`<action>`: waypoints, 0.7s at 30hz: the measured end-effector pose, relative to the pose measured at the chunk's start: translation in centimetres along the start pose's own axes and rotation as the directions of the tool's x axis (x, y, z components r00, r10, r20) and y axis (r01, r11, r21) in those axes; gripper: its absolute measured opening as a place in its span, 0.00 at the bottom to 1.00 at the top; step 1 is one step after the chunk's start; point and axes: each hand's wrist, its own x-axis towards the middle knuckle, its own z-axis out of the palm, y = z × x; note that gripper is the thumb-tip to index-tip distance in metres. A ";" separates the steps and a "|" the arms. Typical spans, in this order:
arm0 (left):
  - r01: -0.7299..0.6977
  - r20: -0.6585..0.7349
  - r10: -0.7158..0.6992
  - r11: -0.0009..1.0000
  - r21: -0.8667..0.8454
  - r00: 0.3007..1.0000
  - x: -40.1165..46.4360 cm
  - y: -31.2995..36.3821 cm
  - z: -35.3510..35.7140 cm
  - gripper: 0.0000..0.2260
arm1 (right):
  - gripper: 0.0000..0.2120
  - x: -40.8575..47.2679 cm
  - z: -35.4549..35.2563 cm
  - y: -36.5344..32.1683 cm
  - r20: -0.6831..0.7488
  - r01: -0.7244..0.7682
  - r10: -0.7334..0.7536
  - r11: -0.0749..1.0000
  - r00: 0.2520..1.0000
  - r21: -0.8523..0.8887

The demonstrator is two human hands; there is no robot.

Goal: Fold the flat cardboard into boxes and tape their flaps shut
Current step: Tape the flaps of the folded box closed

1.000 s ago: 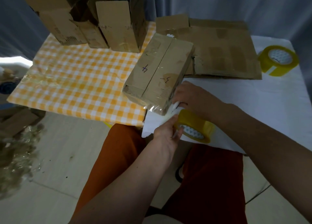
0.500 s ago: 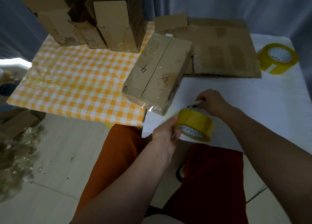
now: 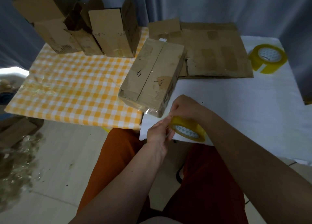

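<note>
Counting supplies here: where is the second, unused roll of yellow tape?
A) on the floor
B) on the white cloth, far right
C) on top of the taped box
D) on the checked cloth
B: the spare tape roll sits on the white cloth, right of the flat cardboard.

Matt cardboard box [image 3: 152,77], glossy tape roll [image 3: 188,128]

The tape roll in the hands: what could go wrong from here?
1. The right hand picks at the tape roll edge; the clear strip may split or restick.
2. The left hand holds the roll at the table edge; it might drop.
3. Loose tape on the taped box could snag.
</note>
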 end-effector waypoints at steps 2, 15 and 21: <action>-0.007 -0.026 0.006 0.999 -0.038 1.000 0.0 0.2 0.0 0.04 | 0.09 -0.3 0.4 -0.1 -0.062 0.000 0.001 1.000 0.998 0.014; -0.103 -0.265 0.148 0.979 0.178 0.953 0.4 3.0 0.5 0.12 | 0.05 -2.0 1.5 1.8 -0.192 0.111 -0.095 0.991 0.977 0.074; 0.019 0.002 -0.019 1.000 0.020 1.000 -0.4 2.3 0.3 0.08 | 0.04 -3.0 0.8 3.7 -0.241 0.115 -0.062 0.970 0.969 0.213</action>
